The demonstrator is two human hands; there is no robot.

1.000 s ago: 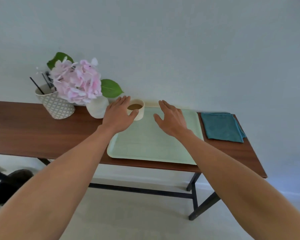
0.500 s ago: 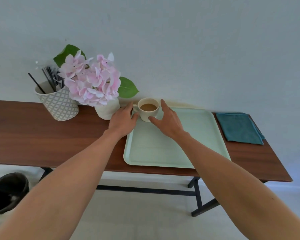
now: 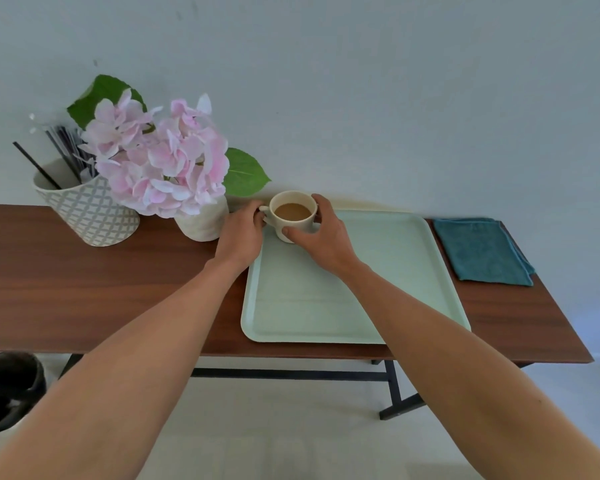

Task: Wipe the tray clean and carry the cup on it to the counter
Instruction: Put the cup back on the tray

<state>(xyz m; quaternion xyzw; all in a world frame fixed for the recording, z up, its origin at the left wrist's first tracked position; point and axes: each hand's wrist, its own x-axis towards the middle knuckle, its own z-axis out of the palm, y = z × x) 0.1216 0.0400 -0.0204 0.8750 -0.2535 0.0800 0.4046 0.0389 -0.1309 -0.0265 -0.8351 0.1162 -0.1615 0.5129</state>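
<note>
A cream cup (image 3: 293, 220) holding brown drink stands at the far left corner of a pale green tray (image 3: 378, 271) on the wooden table (image 3: 84, 289). My right hand (image 3: 323, 237) wraps the cup's right side, thumb in front and fingers behind the rim. My left hand (image 3: 241, 233) sits at the cup's left, fingers on its handle. A folded teal cloth (image 3: 482, 251) lies on the table to the right of the tray, untouched.
A white vase of pink flowers (image 3: 160, 168) stands just left of my left hand. A patterned pot with dark sticks (image 3: 87, 209) is further left. The wall runs right behind the table. A dark object (image 3: 7, 389) sits on the floor at lower left.
Both hands have closed in on the cup: the right hand now wraps its side and the left has reached its handle. The view has shifted left.
</note>
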